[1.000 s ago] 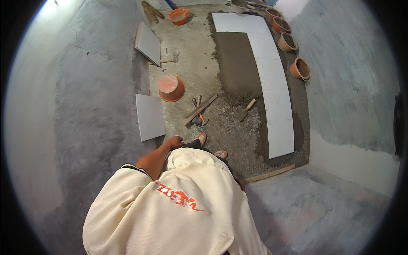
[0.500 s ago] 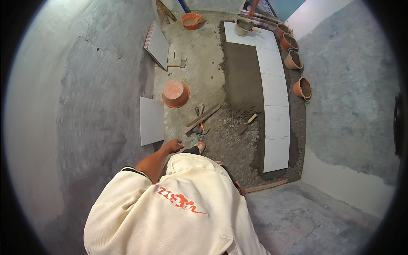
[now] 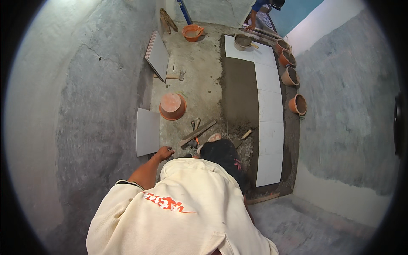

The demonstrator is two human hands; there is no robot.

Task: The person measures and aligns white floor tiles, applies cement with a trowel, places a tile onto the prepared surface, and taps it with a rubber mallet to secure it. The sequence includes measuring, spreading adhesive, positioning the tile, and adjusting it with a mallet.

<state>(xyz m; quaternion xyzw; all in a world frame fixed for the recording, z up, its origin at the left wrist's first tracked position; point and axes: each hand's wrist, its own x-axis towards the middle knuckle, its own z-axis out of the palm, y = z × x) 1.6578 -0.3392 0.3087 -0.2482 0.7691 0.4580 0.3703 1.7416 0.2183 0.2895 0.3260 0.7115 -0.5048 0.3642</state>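
Note:
My left hand (image 3: 164, 153) hangs beside my body with loosely bent fingers and nothing visible in it. It is nearest a white tile (image 3: 147, 132) that leans against the left wall. My right hand is out of sight. Ahead of my feet a wooden strip (image 3: 198, 133) lies across a hammer (image 3: 193, 143) with an orange and black handle. To their right a trowel (image 3: 246, 134) with a pale handle rests at the edge of the mortar bed (image 3: 241, 91). White tiles (image 3: 270, 135) run in a row along the right side.
An upturned orange bucket (image 3: 172, 106) stands on the left floor. Beyond it are a mallet (image 3: 173, 77) and leaning tiles (image 3: 157, 56). Several mortar buckets (image 3: 298, 104) line the right wall. A pail (image 3: 242, 42) sits on the far tiles. Another person's hand (image 3: 250, 27) reaches in there.
I have stepped forward, one leg now reaching past the wooden strip toward the trowel. My left hand has shifted slightly left and down in view. More of the other person shows.

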